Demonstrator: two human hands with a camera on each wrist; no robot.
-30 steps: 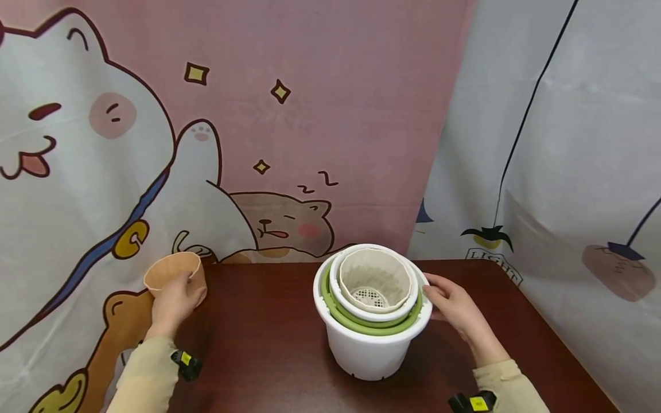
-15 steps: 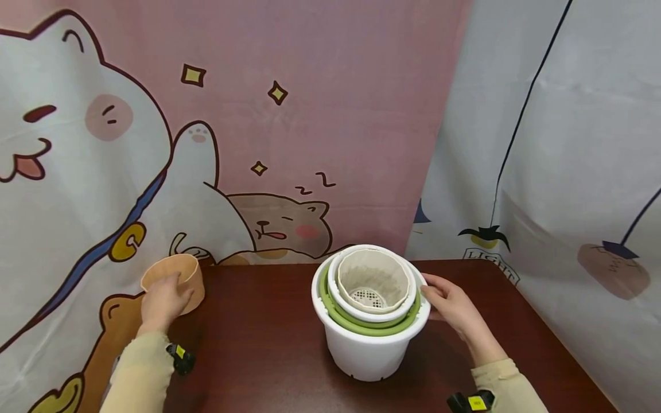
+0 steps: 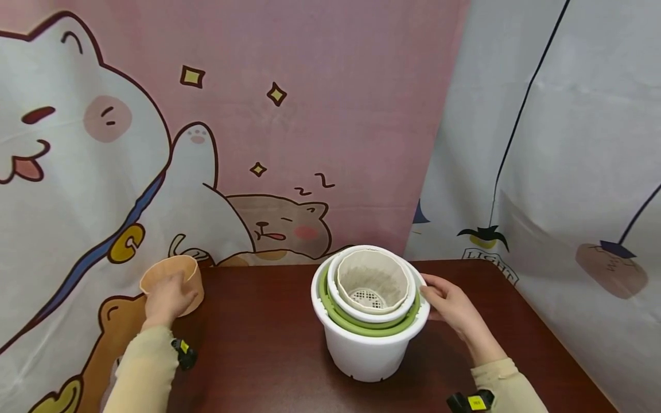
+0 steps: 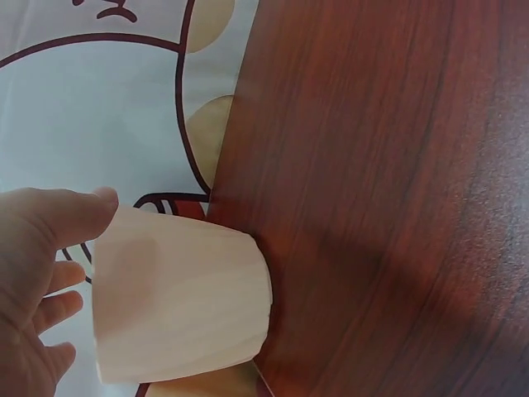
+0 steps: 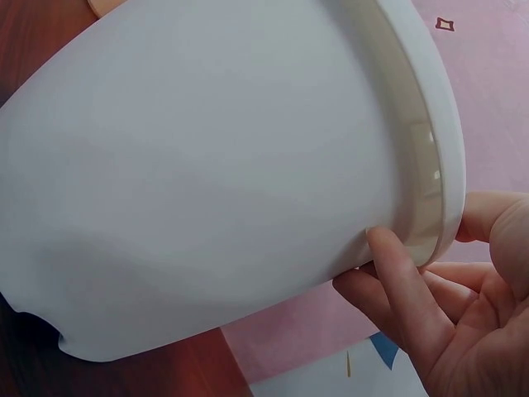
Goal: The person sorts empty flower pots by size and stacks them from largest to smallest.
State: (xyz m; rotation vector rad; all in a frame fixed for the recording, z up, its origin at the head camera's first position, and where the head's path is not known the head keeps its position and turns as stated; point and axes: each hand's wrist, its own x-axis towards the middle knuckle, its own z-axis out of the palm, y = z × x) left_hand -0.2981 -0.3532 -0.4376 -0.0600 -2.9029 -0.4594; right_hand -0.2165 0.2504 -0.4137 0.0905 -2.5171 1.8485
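Note:
At the table's left side stands a peach-coloured flowerpot (image 3: 194,291), its base on the table in the left wrist view. My left hand (image 3: 166,301) is over its mouth; in the left wrist view the thumb is by the rim and the loosely bent fingertips end just short of the pot (image 4: 182,302). A large white flowerpot (image 3: 364,355) stands upright on the table. Nested in it are a green pot (image 3: 369,330), a smaller white pot (image 3: 372,315) and a beige pot (image 3: 364,272) with a grid bottom. My right hand (image 3: 457,310) pinches the large white pot's rim (image 5: 450,157).
The dark red wooden table (image 3: 258,344) ends at the back against a pink printed cloth (image 3: 330,115). A pale cloth (image 3: 578,172) hangs along the right side. Bare tabletop lies between the peach pot and the nested stack.
My left hand has loosened from the peach pot's rim and shifted slightly left over its mouth. The pot stays in place. My right hand keeps its hold on the white pot; the head view shifts slightly.

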